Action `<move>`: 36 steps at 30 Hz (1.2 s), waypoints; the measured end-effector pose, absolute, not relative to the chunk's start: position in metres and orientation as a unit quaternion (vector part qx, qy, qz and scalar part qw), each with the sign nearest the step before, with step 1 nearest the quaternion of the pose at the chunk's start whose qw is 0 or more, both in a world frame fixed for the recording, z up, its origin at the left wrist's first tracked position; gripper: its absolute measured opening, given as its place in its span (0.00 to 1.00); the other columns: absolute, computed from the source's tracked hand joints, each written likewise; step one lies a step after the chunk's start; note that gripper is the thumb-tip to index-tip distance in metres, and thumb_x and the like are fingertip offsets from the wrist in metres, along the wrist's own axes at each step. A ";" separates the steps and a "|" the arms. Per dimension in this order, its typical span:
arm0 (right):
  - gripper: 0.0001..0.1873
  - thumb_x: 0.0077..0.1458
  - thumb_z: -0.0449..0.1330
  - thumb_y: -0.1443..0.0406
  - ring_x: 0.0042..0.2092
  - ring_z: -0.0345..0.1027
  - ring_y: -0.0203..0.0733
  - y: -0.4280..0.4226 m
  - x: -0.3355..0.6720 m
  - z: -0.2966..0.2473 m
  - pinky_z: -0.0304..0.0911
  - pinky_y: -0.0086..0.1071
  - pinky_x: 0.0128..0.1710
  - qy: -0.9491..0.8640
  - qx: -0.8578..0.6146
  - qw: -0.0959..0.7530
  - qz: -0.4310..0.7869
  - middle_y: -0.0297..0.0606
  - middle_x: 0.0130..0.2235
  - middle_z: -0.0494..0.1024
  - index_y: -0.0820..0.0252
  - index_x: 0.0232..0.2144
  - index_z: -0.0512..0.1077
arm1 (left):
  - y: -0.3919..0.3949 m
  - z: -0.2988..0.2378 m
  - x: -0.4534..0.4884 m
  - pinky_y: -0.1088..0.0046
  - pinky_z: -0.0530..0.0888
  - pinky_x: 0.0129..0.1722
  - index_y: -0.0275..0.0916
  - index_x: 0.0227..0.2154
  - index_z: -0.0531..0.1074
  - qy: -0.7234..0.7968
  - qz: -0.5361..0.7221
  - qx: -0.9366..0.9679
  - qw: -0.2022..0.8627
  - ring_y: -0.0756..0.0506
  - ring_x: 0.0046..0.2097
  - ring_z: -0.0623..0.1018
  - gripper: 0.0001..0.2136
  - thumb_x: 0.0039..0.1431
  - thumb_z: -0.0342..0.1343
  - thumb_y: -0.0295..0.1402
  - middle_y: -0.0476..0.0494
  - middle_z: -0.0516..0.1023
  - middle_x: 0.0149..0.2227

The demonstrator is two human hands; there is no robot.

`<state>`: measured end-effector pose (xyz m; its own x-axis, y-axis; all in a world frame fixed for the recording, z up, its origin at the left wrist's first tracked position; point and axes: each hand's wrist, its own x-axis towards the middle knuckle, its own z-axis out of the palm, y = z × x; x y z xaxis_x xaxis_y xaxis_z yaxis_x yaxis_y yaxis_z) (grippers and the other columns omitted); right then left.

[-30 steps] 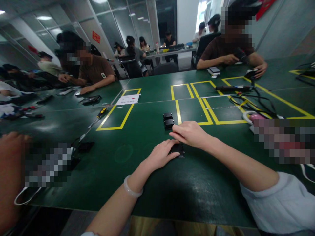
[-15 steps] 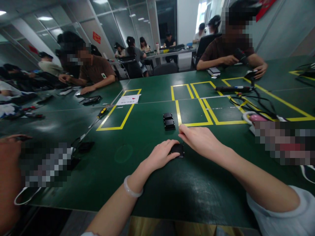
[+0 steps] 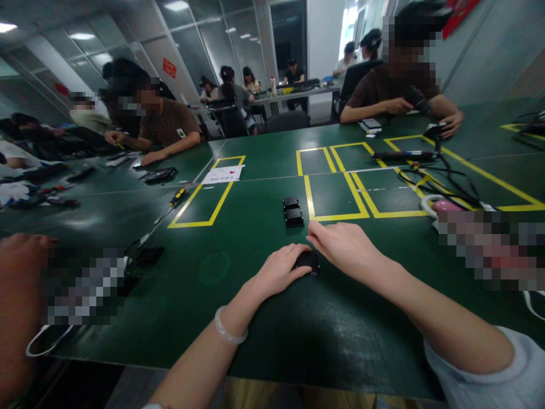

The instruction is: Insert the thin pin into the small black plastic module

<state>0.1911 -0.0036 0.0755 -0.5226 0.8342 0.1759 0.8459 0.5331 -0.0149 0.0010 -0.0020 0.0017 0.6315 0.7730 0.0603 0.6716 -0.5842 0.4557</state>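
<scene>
My left hand (image 3: 279,270) lies curved over a small black flat part (image 3: 308,261) on the green table (image 3: 264,318), its fingertips pressing on the part's left edge. A pale bangle sits on that wrist. My right hand (image 3: 346,245) hovers just right of and behind the same part, fingers stretched out towards the left, with nothing in them. A pair of similar black parts (image 3: 293,211) lies a little farther away, beside a yellow taped rectangle (image 3: 336,196).
A screwdriver (image 3: 170,203) and a white paper (image 3: 223,173) lie to the left. Cables (image 3: 438,179) and a pink-and-white object (image 3: 440,203) are at the right. Other people sit around the table. Another person's arm (image 3: 17,301) is at my near left.
My right hand has drawn back to the right, off the black part, and its fingers have straightened. My left hand has stayed on the part.
</scene>
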 end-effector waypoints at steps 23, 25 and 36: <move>0.08 0.63 0.45 0.63 0.31 0.68 0.37 -0.002 0.200 0.074 0.47 0.30 0.26 -0.875 -0.461 0.147 0.018 0.37 0.32 0.76 0.59 0.38 0.62 | -0.003 0.004 0.001 0.62 0.70 0.49 0.43 0.51 0.63 0.414 0.130 0.876 0.210 0.41 0.49 0.73 0.16 0.63 0.51 0.41 0.43 0.72 0.48; 0.11 0.64 0.45 0.59 0.30 0.68 0.39 -0.002 0.198 0.073 0.45 0.30 0.25 -0.869 -0.478 0.132 -0.001 0.36 0.30 0.76 0.59 0.37 0.63 | -0.003 0.004 0.001 0.62 0.70 0.50 0.43 0.52 0.62 0.414 0.128 0.877 0.208 0.41 0.49 0.73 0.16 0.63 0.51 0.41 0.43 0.72 0.49; 0.06 0.61 0.48 0.65 0.33 0.70 0.39 -0.002 0.202 0.075 0.47 0.30 0.26 -0.875 -0.465 0.132 0.014 0.36 0.33 0.76 0.59 0.40 0.62 | -0.003 0.005 0.002 0.62 0.71 0.49 0.43 0.51 0.63 0.409 0.129 0.878 0.211 0.41 0.49 0.73 0.16 0.64 0.50 0.42 0.42 0.72 0.49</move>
